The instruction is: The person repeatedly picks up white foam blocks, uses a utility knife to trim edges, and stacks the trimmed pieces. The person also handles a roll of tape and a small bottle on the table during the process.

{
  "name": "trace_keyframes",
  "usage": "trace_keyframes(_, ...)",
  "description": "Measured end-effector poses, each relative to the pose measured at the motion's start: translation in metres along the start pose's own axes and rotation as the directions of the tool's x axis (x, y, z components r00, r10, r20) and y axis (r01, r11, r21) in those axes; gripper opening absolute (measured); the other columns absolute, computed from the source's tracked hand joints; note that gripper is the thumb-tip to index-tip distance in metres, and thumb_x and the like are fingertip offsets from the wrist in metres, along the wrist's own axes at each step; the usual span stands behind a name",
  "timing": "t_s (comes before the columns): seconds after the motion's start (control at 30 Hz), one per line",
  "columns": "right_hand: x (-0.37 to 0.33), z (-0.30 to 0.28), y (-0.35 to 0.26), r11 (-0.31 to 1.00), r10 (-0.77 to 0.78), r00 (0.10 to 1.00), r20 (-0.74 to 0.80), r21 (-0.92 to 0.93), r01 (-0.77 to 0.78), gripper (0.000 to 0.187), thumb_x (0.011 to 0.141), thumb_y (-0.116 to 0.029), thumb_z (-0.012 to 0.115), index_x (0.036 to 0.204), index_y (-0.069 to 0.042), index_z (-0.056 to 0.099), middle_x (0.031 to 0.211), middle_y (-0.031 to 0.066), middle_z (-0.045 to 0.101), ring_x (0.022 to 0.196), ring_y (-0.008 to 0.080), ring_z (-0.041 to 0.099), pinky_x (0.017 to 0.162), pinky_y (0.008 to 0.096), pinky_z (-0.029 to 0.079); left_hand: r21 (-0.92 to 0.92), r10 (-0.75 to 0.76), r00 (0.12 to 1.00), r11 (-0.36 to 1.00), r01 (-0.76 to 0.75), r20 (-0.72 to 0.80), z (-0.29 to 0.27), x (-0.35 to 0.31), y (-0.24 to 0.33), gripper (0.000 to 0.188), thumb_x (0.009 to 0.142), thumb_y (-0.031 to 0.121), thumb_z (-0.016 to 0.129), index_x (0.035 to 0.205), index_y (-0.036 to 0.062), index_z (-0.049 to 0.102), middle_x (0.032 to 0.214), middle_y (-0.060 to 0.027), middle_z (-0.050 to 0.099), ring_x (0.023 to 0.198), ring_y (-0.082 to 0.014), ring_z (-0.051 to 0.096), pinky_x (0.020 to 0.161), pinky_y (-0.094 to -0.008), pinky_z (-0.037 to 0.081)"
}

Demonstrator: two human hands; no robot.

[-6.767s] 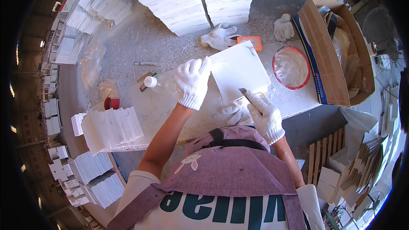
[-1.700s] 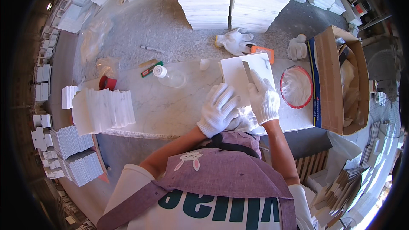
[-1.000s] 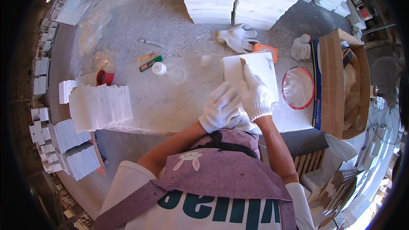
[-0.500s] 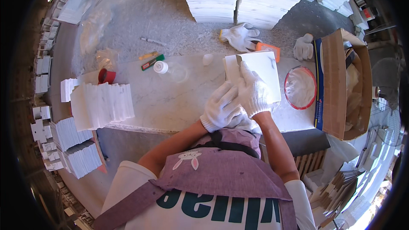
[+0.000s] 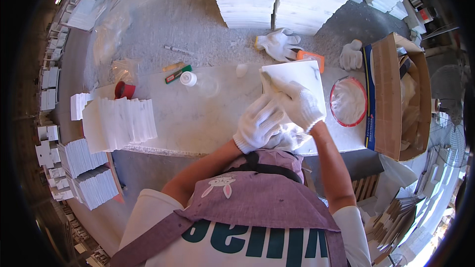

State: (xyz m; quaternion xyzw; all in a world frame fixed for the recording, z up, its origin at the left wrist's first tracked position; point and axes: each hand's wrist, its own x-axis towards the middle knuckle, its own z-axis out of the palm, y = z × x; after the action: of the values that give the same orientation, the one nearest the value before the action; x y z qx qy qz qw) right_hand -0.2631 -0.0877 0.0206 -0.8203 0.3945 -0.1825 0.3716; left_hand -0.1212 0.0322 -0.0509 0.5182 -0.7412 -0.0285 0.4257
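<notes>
A white marble-look tile (image 5: pixel 306 75) with grey veining is tilted up in front of me, above a stone slab. My left hand (image 5: pixel 258 122), in a white knit glove, grips its near left edge with the fingers up along the side. My right hand (image 5: pixel 299 104), gloved the same way, lies across the tile's face. Its fingers point left and are bent together near the left edge. Whether anything small is under them is hidden. Bunched white cloth (image 5: pixel 288 137) lies below my hands, against the apron.
Left stands a row of white tiles (image 5: pixel 118 123) with a red cup-like thing (image 5: pixel 124 89) behind. Near them are a white-capped bottle (image 5: pixel 188 78) and a green tool (image 5: pixel 177 74). Right are a red-rimmed round dish (image 5: pixel 349 101) and a cardboard box (image 5: pixel 388 99). Loose gloves (image 5: pixel 280 44) lie beyond.
My right hand has turned and slid down and right across the tile, its fingers now bent leftward instead of pointing up. My left hand stays nearly in place.
</notes>
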Motion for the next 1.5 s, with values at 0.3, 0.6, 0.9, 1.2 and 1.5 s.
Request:
trace_keyframes(0.3, 0.007, -0.030, 0.026, 0.977, 0.038, 0.999, 0.024, -0.211, -0.032, 0.036, 0.091, -0.014, 0.058, 0.127, -0.015, 0.066, 0.100, 0.0177, 0.065, 0.093, 0.0363, 0.065, 0.083, 0.0397, 0.050, 0.018, 0.022, 1.000, 1.000, -0.022, -0.022, 0.001, 0.002, -0.001, 0.040, 0.077, 0.019, 0.077, 0.116, 0.0121, 0.071, 0.131, -0.0130, 0.058, 0.124, -0.0396, 0.055, 0.098, -0.0478, 0.051)
trace_keyframes(0.6, 0.013, -0.028, 0.022, 0.984, -0.004, 1.000, -0.009, -0.179, 0.003, 0.036, 0.092, -0.014, 0.058, 0.126, -0.016, 0.067, 0.103, 0.0174, 0.065, 0.095, 0.0363, 0.064, 0.083, 0.0405, 0.051, 0.030, 0.036, 0.999, 0.999, -0.035, -0.020, 0.002, 0.001, -0.003, 0.043, 0.073, 0.020, 0.079, 0.114, 0.0110, 0.071, 0.130, -0.0122, 0.058, 0.125, -0.0372, 0.054, 0.098, -0.0481, 0.051)
trace_keyframes(0.9, 0.020, -0.031, 0.028, 0.982, -0.106, 0.993, -0.048, -0.164, 0.096, 0.037, 0.090, -0.011, 0.058, 0.125, -0.019, 0.068, 0.097, 0.0164, 0.064, 0.091, 0.0350, 0.064, 0.080, 0.0412, 0.051, 0.025, 0.030, 0.999, 0.999, -0.030, -0.019, 0.001, 0.001, -0.002, 0.043, 0.073, 0.020, 0.079, 0.114, 0.0108, 0.071, 0.129, -0.0120, 0.059, 0.125, -0.0367, 0.054, 0.099, -0.0483, 0.051)
trace_keyframes(1.2, 0.016, -0.036, 0.019, 0.990, -0.054, 0.997, 0.049, -0.128, 0.060, 0.037, 0.093, -0.011, 0.054, 0.126, -0.019, 0.067, 0.106, 0.0169, 0.066, 0.099, 0.0353, 0.063, 0.085, 0.0403, 0.051, 0.023, 0.033, 0.999, 0.999, -0.032, -0.012, -0.001, 0.001, -0.002, 0.040, 0.074, 0.020, 0.078, 0.113, 0.0110, 0.071, 0.129, -0.0126, 0.059, 0.123, -0.0382, 0.055, 0.098, -0.0487, 0.051)
trace_keyframes(1.5, 0.001, -0.022, 0.022, 0.975, -0.053, 0.997, 0.055, -0.212, 0.063, 0.037, 0.092, -0.010, 0.057, 0.126, -0.019, 0.068, 0.097, 0.0137, 0.065, 0.089, 0.0315, 0.064, 0.081, 0.0394, 0.051, 0.027, 0.024, 1.000, 0.999, -0.024, -0.017, -0.003, 0.003, 0.002, 0.038, 0.077, 0.019, 0.077, 0.113, 0.0118, 0.072, 0.130, -0.0126, 0.060, 0.124, -0.0382, 0.055, 0.098, -0.0473, 0.051)
